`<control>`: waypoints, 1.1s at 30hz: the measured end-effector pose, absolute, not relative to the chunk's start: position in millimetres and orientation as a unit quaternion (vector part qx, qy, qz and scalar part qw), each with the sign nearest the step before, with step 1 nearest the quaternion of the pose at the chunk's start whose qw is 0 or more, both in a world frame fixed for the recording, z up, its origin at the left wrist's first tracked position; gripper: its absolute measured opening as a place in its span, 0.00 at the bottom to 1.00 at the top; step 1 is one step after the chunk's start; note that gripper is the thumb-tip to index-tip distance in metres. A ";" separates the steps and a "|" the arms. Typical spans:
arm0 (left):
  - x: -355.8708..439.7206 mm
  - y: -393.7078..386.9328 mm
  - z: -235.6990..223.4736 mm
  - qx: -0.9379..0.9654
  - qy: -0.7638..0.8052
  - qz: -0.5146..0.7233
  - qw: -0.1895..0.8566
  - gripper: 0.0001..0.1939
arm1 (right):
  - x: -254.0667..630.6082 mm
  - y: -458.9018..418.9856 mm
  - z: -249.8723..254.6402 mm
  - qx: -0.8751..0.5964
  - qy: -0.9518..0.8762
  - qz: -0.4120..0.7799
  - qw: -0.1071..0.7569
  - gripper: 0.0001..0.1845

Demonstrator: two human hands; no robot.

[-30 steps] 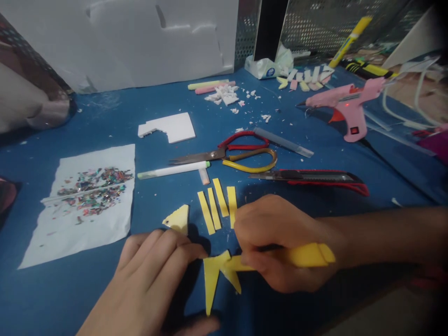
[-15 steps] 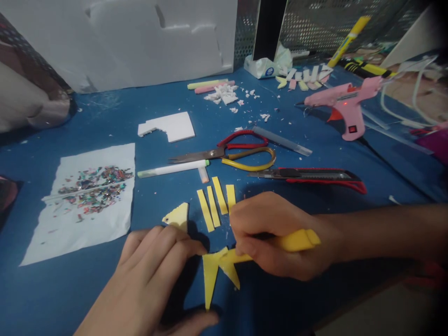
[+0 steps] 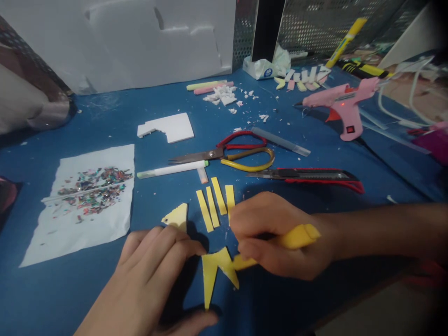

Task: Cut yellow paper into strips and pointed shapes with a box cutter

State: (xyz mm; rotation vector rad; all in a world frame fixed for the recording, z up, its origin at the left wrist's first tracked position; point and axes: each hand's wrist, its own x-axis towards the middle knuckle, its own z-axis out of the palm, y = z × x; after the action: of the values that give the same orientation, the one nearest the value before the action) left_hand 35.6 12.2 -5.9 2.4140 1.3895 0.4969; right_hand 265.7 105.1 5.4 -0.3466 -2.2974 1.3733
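My right hand [image 3: 276,235] is closed around a yellow marker [image 3: 297,237], its tip end beside the right prong of a yellow V-shaped cutout [image 3: 211,275]. The cutout lies flat on the blue table. My left hand [image 3: 150,275] steadies it, with a fingertip at the upper left corner and the thumb at the lower point. A pale yellow scalloped piece [image 3: 178,216] with a dark dot is partly hidden behind my left fingers. Several narrow yellow strips [image 3: 212,207] lie above the cutout, one partly covered by my right hand.
Red-and-yellow-handled scissors [image 3: 213,154], a white pen [image 3: 171,169] and a red box cutter [image 3: 308,175] lie beyond the strips. A pink glue gun [image 3: 345,105] stands at the right, its cord trailing. Paper with glitter flakes [image 3: 121,224] is at left. White scraps [image 3: 222,95] lie farther back.
The marker tip has drawn away from the cutout's upper middle towards its right edge, uncovering more of the right prong. My left hand has stayed almost in place.
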 end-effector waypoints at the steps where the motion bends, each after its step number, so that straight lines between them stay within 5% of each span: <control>1: 35.5 12.2 -5.9 0.844 0.483 0.173 0.155 0.25 | 265.6 105.1 5.7 -0.117 -0.829 0.501 0.218 0.16; 33: 35.0 10.6 -7.3 0.840 0.485 0.182 0.163 0.25 | 266.0 105.3 1.4 -0.142 -0.814 0.525 0.203 0.14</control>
State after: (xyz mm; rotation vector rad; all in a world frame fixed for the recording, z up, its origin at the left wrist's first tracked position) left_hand 35.0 10.6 -7.3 2.3952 1.3837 0.5195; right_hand 266.0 105.3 1.4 -0.3956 -2.2725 1.4651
